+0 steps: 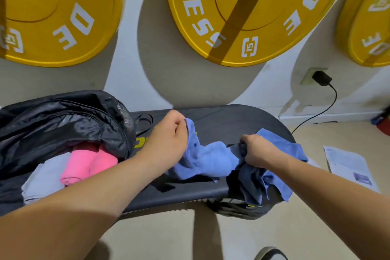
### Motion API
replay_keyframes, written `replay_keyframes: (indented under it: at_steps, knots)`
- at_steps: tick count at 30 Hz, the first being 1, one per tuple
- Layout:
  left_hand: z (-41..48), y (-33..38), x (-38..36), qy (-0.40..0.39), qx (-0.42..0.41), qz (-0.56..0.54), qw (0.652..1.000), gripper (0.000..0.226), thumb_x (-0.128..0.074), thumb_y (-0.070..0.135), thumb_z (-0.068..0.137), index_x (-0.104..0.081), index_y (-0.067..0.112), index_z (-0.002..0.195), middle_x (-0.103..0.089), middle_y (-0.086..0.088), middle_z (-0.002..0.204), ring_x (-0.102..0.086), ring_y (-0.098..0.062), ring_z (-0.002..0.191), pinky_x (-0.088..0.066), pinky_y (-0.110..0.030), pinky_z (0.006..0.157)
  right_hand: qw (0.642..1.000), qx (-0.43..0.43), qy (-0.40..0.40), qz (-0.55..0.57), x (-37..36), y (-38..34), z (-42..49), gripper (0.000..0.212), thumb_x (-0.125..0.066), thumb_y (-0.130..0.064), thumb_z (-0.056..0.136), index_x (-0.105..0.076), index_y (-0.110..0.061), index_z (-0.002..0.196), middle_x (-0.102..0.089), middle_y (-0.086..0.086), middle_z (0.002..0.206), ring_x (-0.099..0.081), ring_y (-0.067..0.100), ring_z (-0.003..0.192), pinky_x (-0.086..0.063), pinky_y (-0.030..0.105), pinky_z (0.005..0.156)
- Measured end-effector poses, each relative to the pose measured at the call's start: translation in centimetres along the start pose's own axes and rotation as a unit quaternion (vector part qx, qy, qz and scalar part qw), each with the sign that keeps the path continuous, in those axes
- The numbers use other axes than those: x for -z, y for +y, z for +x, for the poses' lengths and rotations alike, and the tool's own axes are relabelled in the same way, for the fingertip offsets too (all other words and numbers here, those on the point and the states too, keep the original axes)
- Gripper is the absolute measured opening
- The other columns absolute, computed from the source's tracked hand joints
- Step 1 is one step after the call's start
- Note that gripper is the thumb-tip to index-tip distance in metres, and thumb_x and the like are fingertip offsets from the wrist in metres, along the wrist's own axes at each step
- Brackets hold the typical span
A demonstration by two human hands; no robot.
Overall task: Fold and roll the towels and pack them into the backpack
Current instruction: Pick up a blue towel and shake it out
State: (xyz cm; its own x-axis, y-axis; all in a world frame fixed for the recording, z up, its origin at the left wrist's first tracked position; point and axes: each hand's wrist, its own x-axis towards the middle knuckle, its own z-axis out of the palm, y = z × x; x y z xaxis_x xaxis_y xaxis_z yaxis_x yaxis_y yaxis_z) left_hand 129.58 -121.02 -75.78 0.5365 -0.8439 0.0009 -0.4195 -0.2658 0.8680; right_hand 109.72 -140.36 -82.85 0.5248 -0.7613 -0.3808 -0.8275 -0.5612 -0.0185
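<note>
Now blue towel (207, 159) bunched, gripped between left hand (168, 139), right hand (258, 152)

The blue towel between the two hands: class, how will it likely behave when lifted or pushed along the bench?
Probably floppy: the blue towel sags and bunches between the left hand and right hand. Likely light, since curled fingers alone hold it. Pushed, it would probably crumple, not slide.

yellow plates (242, 12) on white wall (143, 27); beige floor (263, 234).
</note>
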Motion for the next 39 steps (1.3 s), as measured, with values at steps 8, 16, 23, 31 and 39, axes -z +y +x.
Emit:
replay_keyframes:
  at_steps: [8, 16, 23, 31, 39]
  knots:
    - [0.3, 0.2, 2.9, 0.002, -0.16, 0.454, 0.877, 0.014, -0.041, 0.037, 0.102, -0.045, 0.027, 0.093, -0.061, -0.001, 0.098, -0.064, -0.033, 0.093, -0.044, -0.037, 0.068, 0.977, -0.017, 0.164, -0.139, 0.7, 4.3, 0.7, 0.023, -0.057, -0.001, 0.086, -0.055, -0.011, 0.106, -0.041, 0.008, 0.102, -0.049, 0.032, 0.104, -0.045, 0.037, 0.065]
    - [-1.4, -0.6, 5.3, 0.023, -0.077, 0.172, 0.982, 0.018, -0.056, 0.026, 0.097, -0.059, 0.021, 0.08, -0.063, 0.004, 0.069, -0.054, -0.01, 0.064, -0.041, -0.028, 0.062, 0.966, 0.064, 0.252, 0.015, 2.3, -0.6, 0.5, 0.028, -0.058, -0.036, 0.088, -0.072, -0.024, 0.11, -0.065, 0.004, 0.112, -0.06, 0.026, 0.108, -0.048, 0.04, 0.093]
    - [-1.9, 1.4, 5.5, 0.044, -0.057, 0.041, 0.997, 0.018, -0.053, 0.027, 0.101, -0.061, 0.019, 0.088, -0.067, -0.004, 0.07, -0.054, -0.013, 0.06, -0.044, -0.022, 0.06, 0.774, 0.245, -0.127, 0.571, 7.4, -13.6, -6.4, 0.036, -0.07, -0.029, 0.085, -0.07, -0.001, 0.108, -0.069, 0.01, 0.098, -0.06, 0.022, 0.091, -0.047, 0.035, 0.082]
    - [-3.8, 2.2, 8.3, 0.06, -0.076, -0.022, 0.995, 0.019, -0.055, 0.026, 0.101, -0.062, 0.017, 0.086, -0.056, 0.005, 0.055, -0.046, -0.006, 0.052, -0.037, -0.015, 0.052, 0.835, 0.282, 0.024, 0.471, 9.8, -14.5, -11.3, 0.022, -0.082, -0.035, 0.083, -0.073, -0.016, 0.089, -0.066, -0.005, 0.077, -0.056, 0.007, 0.073, -0.044, 0.025, 0.069]
    - [-6.6, 3.9, 11.1, -0.027, -0.112, -0.018, 0.993, 0.032, -0.065, 0.042, 0.093, -0.061, 0.016, 0.074, -0.039, 0.005, 0.049, -0.031, -0.013, 0.049, -0.027, -0.028, 0.052, 0.869, 0.172, 0.179, 0.429, 13.2, -12.9, -15.8, 0.036, -0.059, -0.039, 0.1, -0.057, -0.015, 0.074, -0.047, -0.008, 0.064, -0.04, 0.008, 0.062, -0.032, 0.025, 0.058]
